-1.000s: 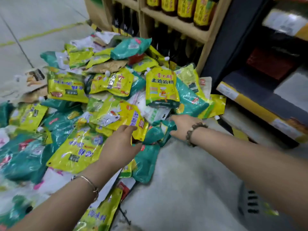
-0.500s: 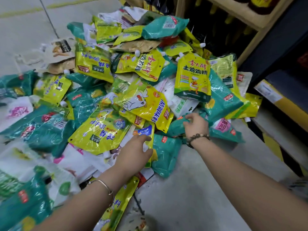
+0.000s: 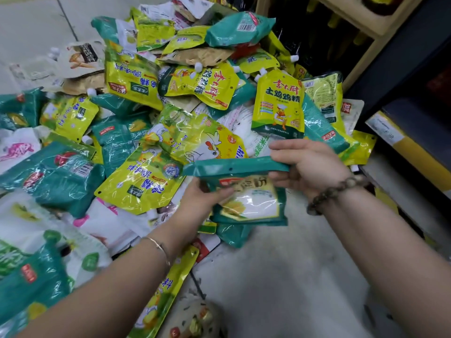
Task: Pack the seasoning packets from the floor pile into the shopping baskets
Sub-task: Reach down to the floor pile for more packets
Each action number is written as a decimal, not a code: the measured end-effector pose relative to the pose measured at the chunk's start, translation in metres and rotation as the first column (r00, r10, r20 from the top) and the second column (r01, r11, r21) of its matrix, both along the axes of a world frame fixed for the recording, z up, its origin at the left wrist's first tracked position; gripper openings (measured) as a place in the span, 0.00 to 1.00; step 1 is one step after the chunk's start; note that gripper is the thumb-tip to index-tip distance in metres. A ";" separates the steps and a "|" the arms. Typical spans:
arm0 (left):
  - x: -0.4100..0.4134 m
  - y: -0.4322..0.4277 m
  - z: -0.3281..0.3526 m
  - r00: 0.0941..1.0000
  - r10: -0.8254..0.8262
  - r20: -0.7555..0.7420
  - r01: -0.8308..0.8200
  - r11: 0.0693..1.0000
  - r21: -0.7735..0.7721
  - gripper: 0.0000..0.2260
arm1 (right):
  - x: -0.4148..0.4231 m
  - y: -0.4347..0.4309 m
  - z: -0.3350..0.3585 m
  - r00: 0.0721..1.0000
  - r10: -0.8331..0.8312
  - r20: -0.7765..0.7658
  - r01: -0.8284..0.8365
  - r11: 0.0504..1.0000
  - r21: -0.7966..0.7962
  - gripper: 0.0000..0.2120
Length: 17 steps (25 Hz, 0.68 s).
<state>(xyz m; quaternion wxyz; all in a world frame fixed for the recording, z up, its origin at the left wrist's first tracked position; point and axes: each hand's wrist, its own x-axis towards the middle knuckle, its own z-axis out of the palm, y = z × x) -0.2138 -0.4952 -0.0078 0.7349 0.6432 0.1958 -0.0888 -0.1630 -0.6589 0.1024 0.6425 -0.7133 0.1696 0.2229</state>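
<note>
Pile (image 3: 136, 98) of seasoning packets in the head view: yellow, teal and white, heaped on the floor (image 3: 280, 276) against a wooden shelf (image 3: 361, 28). Teal packet (image 3: 246, 191), its clear window showing pale contents, is held at the pile's near edge. Left hand (image 3: 202, 201) grips its left side, thumb on the front. Right hand (image 3: 307, 167) pinches its top seam. Yellow spouted pouch (image 3: 278, 103) lies just beyond the right hand. Shelf contents are too dark to tell.

Left hand (image 3: 202, 202) and right hand (image 3: 311, 167) out ahead, close together, fingers (image 3: 284, 145) curled round one teal packet (image 3: 252, 206) between them.
</note>
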 end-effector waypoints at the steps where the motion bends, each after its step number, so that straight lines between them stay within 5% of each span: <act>1: -0.001 0.007 0.000 0.999 0.046 -0.019 -0.047 0.998 -0.032 0.11 | 0.002 0.007 -0.008 0.999 0.003 -0.034 -0.003 1.000 -0.008 0.07; 5: -0.017 0.034 -0.013 0.981 0.154 -0.118 -0.157 0.988 -0.016 0.04 | 0.020 0.030 -0.055 0.997 0.010 -0.075 -0.016 0.997 -0.069 0.04; 7: -0.026 0.047 -0.021 0.949 0.265 -0.169 -0.263 0.964 0.031 0.05 | 0.029 0.032 -0.093 0.992 0.125 -0.025 -0.126 0.930 -0.346 0.10; 9: -0.033 0.065 -0.026 0.915 0.349 -0.202 -0.342 0.937 0.074 0.06 | 0.030 0.031 -0.128 0.916 0.390 -0.091 -0.344 0.649 -0.678 0.13; 11: -0.042 0.078 -0.028 0.901 0.381 -0.208 -0.367 0.924 0.105 0.06 | 0.023 0.033 -0.155 0.786 0.548 -0.286 -0.536 0.373 -0.758 0.24; 12: -0.046 0.081 -0.029 0.900 0.383 -0.208 -0.366 0.924 0.115 0.06 | 0.020 0.036 -0.167 0.751 0.566 -0.341 -0.578 0.314 -0.753 0.30; 15: -0.051 0.084 -0.034 0.897 0.369 -0.245 -0.348 0.929 0.125 0.06 | 0.011 0.048 -0.194 0.753 0.547 -0.365 -0.590 0.317 -0.743 0.49; 17: -0.050 0.084 -0.036 0.898 0.359 -0.255 -0.337 0.933 0.128 0.06 | 0.009 0.052 -0.203 0.796 0.496 -0.347 -0.559 0.384 -0.735 0.53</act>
